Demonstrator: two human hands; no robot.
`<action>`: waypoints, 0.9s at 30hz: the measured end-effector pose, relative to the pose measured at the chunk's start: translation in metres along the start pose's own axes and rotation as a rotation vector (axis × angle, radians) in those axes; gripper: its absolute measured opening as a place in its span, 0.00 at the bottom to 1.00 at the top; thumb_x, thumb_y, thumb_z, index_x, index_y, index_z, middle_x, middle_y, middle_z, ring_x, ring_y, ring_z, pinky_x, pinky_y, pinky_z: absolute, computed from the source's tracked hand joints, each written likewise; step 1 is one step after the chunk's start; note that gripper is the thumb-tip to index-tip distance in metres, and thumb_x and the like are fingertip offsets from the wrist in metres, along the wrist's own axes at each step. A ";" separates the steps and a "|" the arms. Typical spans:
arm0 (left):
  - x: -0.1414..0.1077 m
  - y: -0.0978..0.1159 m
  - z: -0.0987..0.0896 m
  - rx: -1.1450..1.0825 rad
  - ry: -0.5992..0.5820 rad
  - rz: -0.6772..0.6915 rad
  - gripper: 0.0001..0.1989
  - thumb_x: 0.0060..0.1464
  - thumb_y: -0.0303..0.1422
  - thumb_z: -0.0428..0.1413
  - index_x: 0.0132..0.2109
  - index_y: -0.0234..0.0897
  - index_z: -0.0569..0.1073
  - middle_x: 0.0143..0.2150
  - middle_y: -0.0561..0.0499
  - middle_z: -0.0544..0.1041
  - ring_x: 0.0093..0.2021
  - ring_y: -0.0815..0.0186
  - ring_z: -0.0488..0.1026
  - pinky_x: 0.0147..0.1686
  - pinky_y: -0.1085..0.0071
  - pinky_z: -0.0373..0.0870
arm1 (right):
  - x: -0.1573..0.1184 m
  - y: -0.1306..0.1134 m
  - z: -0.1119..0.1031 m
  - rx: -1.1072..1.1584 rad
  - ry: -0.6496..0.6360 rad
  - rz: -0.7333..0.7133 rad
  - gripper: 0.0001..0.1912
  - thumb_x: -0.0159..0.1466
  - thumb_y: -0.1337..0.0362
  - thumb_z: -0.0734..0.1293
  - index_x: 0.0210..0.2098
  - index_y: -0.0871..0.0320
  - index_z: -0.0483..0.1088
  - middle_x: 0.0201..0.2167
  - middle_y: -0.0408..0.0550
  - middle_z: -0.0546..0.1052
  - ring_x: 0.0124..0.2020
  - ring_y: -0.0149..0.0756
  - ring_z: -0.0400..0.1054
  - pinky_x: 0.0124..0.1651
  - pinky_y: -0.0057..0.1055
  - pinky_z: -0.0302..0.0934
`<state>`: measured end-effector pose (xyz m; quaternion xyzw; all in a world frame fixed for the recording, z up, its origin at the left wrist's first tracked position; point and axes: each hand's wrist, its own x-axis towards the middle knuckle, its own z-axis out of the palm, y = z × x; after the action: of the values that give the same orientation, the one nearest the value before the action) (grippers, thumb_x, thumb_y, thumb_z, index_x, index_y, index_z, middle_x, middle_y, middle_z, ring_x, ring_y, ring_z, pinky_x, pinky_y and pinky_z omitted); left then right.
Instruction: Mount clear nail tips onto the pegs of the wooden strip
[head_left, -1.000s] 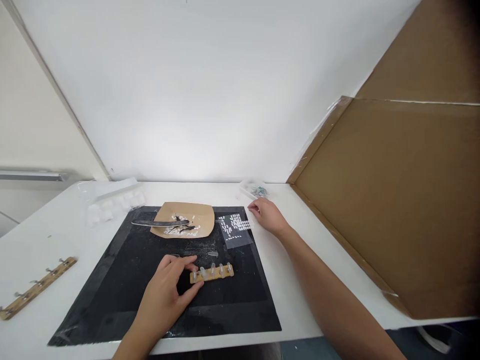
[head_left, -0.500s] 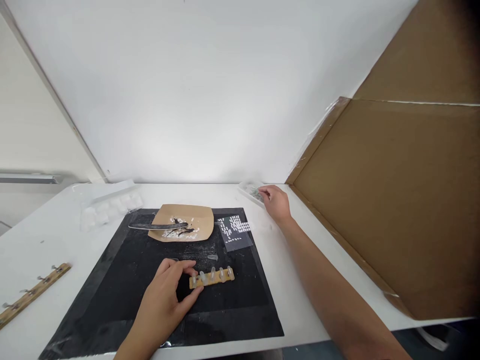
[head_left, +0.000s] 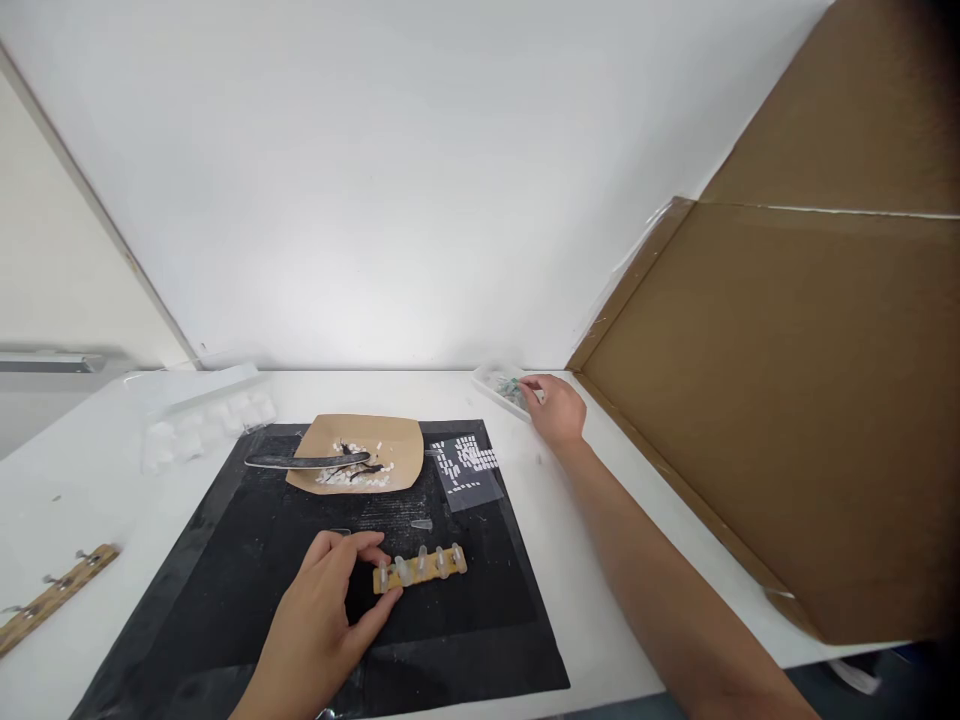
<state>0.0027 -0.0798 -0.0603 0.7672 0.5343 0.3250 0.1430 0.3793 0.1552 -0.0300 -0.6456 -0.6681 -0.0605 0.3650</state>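
Note:
My left hand grips the left end of a short wooden strip between thumb and fingers. Several clear, nail-shaped false nail tips stand up in a row along the strip. One loose clear tip lies on the black mat just behind it. Out at the back right, my right hand has thumb and forefinger pinched together at the edge of a small white tray of clear and greenish bits. Whatever sits between those fingertips is too small to make out.
A dark nail file lies across a tan paper tray holding white and black scraps. Beside it is a clear sheet with white stickers. At left are a clear plastic case and another wooden strip. Cardboard walls the right.
My view has shifted slightly, so things on the table sit a little lower and further left. Both hands keep nearly the same places, the right still pinching at the white tray.

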 end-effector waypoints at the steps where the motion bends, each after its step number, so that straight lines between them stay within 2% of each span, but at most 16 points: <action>1: 0.000 0.000 0.000 -0.002 0.001 -0.002 0.22 0.61 0.35 0.65 0.60 0.44 0.71 0.47 0.48 0.82 0.51 0.54 0.78 0.49 0.58 0.82 | -0.001 -0.004 -0.001 -0.003 -0.012 -0.018 0.14 0.74 0.58 0.62 0.48 0.54 0.79 0.48 0.52 0.84 0.51 0.48 0.75 0.50 0.38 0.66; 5: -0.001 0.000 0.000 -0.003 -0.006 -0.005 0.22 0.61 0.35 0.65 0.60 0.44 0.70 0.47 0.49 0.82 0.50 0.55 0.78 0.50 0.58 0.82 | -0.008 -0.031 0.000 0.003 -0.126 -0.160 0.18 0.77 0.58 0.59 0.56 0.55 0.77 0.53 0.53 0.83 0.53 0.46 0.76 0.54 0.37 0.67; 9: -0.002 -0.002 0.001 0.002 -0.017 -0.002 0.22 0.62 0.34 0.64 0.60 0.44 0.69 0.47 0.49 0.82 0.51 0.55 0.78 0.52 0.57 0.81 | -0.019 -0.057 0.010 -0.001 -0.311 -0.328 0.20 0.76 0.59 0.62 0.65 0.50 0.71 0.62 0.49 0.79 0.62 0.45 0.73 0.59 0.38 0.67; 13: -0.002 -0.002 0.003 0.009 -0.012 -0.002 0.21 0.62 0.35 0.64 0.60 0.44 0.70 0.47 0.48 0.81 0.51 0.55 0.78 0.51 0.57 0.82 | -0.019 -0.061 0.014 -0.035 -0.424 -0.358 0.23 0.75 0.68 0.60 0.68 0.53 0.69 0.68 0.50 0.73 0.67 0.44 0.69 0.63 0.40 0.67; 16: -0.001 -0.001 0.002 0.011 -0.011 -0.003 0.20 0.61 0.35 0.64 0.59 0.44 0.71 0.47 0.48 0.81 0.50 0.54 0.79 0.50 0.58 0.82 | -0.008 -0.055 0.012 -0.070 -0.463 -0.338 0.23 0.76 0.71 0.58 0.66 0.54 0.70 0.70 0.52 0.71 0.69 0.45 0.67 0.66 0.43 0.66; 19: 0.000 0.000 0.001 0.012 -0.007 0.004 0.20 0.60 0.34 0.64 0.58 0.43 0.72 0.46 0.48 0.82 0.49 0.54 0.79 0.49 0.58 0.83 | 0.004 -0.053 0.018 -0.106 -0.521 -0.344 0.20 0.77 0.68 0.60 0.65 0.55 0.71 0.68 0.55 0.72 0.66 0.48 0.69 0.65 0.47 0.67; 22: 0.000 0.002 0.000 0.016 0.004 0.005 0.20 0.60 0.33 0.64 0.58 0.43 0.72 0.45 0.47 0.82 0.49 0.54 0.80 0.48 0.59 0.83 | 0.011 -0.058 0.032 -0.132 -0.582 -0.368 0.17 0.76 0.60 0.66 0.62 0.55 0.72 0.64 0.56 0.74 0.60 0.47 0.72 0.61 0.50 0.70; 24: 0.000 0.002 0.001 0.019 0.006 0.006 0.20 0.60 0.33 0.64 0.58 0.43 0.72 0.45 0.47 0.82 0.48 0.54 0.80 0.48 0.59 0.83 | 0.013 -0.062 0.041 -0.147 -0.606 -0.382 0.18 0.74 0.57 0.69 0.60 0.56 0.72 0.61 0.54 0.74 0.56 0.45 0.74 0.59 0.49 0.72; 27: -0.001 0.001 0.002 0.024 0.007 0.011 0.21 0.60 0.33 0.64 0.59 0.44 0.71 0.46 0.47 0.82 0.48 0.55 0.80 0.47 0.60 0.84 | 0.013 -0.064 0.047 -0.168 -0.623 -0.390 0.16 0.75 0.57 0.69 0.59 0.57 0.73 0.59 0.54 0.75 0.54 0.44 0.75 0.56 0.47 0.73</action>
<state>0.0047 -0.0806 -0.0617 0.7707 0.5342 0.3222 0.1302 0.3031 0.1821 -0.0317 -0.5213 -0.8502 0.0156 0.0716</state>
